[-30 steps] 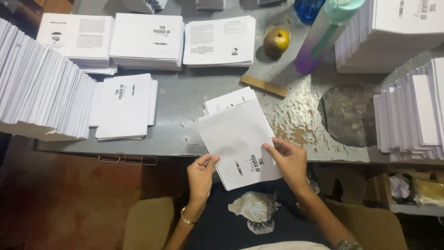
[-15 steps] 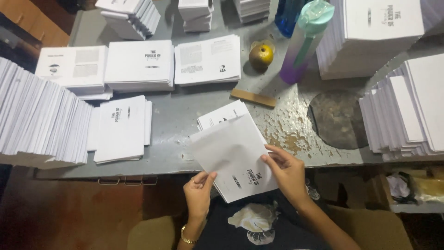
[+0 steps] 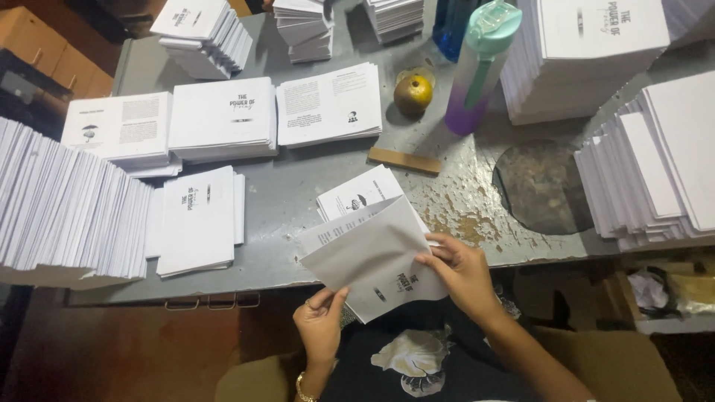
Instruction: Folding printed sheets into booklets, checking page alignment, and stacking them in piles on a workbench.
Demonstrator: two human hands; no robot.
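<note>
A white printed booklet sheet [image 3: 372, 257] is held over the table's near edge, partly folded. My left hand [image 3: 320, 320] pinches its lower left edge from below. My right hand [image 3: 462, 272] grips its right side with fingers curled on the fold. Under it lie a few more printed sheets [image 3: 357, 195] on the grey table [image 3: 283, 205].
Piles of white booklets ring the table: a leaning row [image 3: 67, 208] at left, a small pile [image 3: 197, 219] beside it, three stacks [image 3: 223, 119] behind, tall stacks [image 3: 648, 164] at right. A wooden stick [image 3: 406, 161], a yellow fruit [image 3: 413, 93] and a purple bottle [image 3: 477, 67] stand mid-table.
The sheet has been lifted and turned slightly, its left flap opening. My left hand slid lower along its edge. The view has shifted a little toward the table's far side.
</note>
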